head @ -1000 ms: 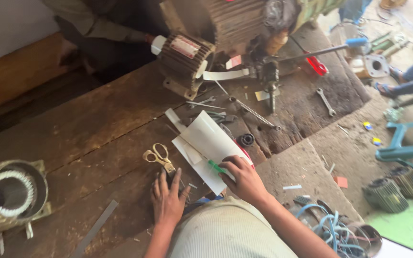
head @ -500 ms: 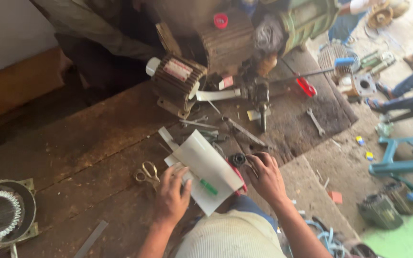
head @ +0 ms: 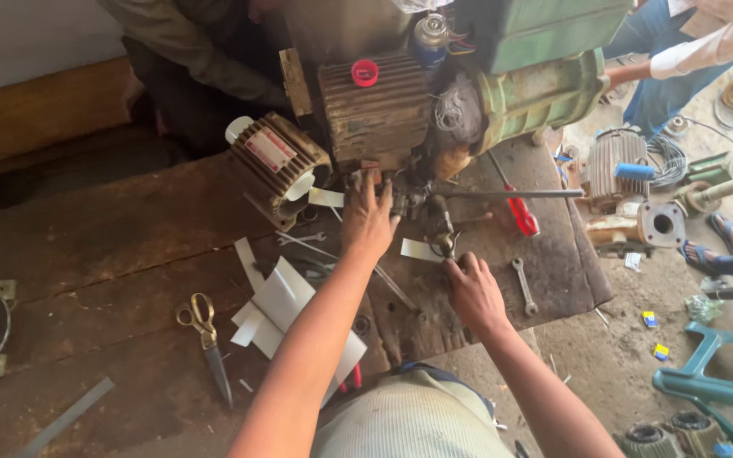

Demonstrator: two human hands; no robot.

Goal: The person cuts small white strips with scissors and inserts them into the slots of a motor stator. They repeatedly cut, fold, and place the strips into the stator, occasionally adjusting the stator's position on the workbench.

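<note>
Steel vise (head: 430,212) looks heavy, rigid; my left hand (head: 368,222) presses flat behind it, right hand (head: 471,293) grip wraps its base.

Scissors (head: 204,326) with yellowish handles lie on the dark wooden bench (head: 86,254) — blades toward the near edge. White paper sheets (head: 286,305) just beside them. Open-ended spanner (head: 523,287) flat at the bench's right end; red-handled screwdriver (head: 522,212) near it. Blue plastic stool (head: 710,373) on the floor, right — well apart.
</note>
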